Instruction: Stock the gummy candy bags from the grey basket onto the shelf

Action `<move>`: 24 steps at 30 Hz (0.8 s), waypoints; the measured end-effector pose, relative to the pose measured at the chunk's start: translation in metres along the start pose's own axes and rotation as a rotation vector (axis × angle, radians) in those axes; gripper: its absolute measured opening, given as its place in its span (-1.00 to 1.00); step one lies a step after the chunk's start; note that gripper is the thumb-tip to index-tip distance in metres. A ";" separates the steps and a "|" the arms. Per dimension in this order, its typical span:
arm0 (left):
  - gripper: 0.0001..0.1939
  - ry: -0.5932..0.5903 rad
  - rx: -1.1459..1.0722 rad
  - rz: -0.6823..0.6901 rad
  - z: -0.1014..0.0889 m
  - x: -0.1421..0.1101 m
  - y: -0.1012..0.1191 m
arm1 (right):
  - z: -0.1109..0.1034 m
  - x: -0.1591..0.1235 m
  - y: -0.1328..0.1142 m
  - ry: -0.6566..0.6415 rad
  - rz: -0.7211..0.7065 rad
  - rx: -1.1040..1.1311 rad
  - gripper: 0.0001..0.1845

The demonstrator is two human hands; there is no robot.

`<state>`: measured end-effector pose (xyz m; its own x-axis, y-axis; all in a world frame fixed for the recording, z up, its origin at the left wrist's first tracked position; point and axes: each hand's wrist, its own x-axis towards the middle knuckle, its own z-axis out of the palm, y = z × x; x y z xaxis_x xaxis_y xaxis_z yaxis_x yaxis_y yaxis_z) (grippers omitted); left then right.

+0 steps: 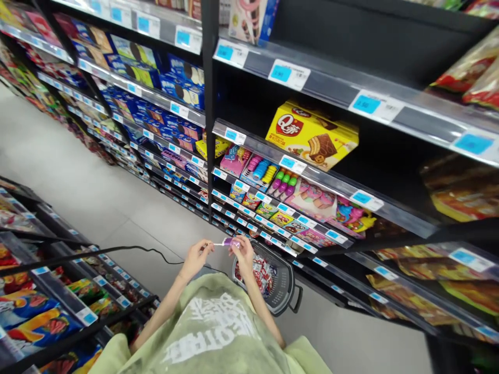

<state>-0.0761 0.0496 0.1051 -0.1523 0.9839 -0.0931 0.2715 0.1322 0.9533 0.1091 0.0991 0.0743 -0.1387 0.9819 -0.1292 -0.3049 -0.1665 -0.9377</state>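
A lollipop with a purple wrapper and a white stick is held level between my two hands, in front of my green shirt. My left hand pinches the end of the stick. Around the wrapped head close the fingers of my right hand. Below and beyond the right forearm, a dark grey basket stands on the floor with many small red and white wrapped packets inside. The forearm hides part of the basket.
Tall snack shelves with blue price tags run along the far side. A yellow box sits on one, above toy-like sweets. More shelving is at left, with a black cable passing in front. Grey floor lies between.
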 end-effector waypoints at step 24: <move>-0.55 0.046 -0.121 0.391 -0.082 0.240 -0.003 | 0.126 0.193 -0.126 0.001 -0.902 -0.989 -0.61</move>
<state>-0.1917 0.2755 0.1031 -0.1028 0.9505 0.2932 0.2038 -0.2684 0.9415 0.0019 0.2986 0.2081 -0.2504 0.7130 0.6549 0.5166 0.6705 -0.5325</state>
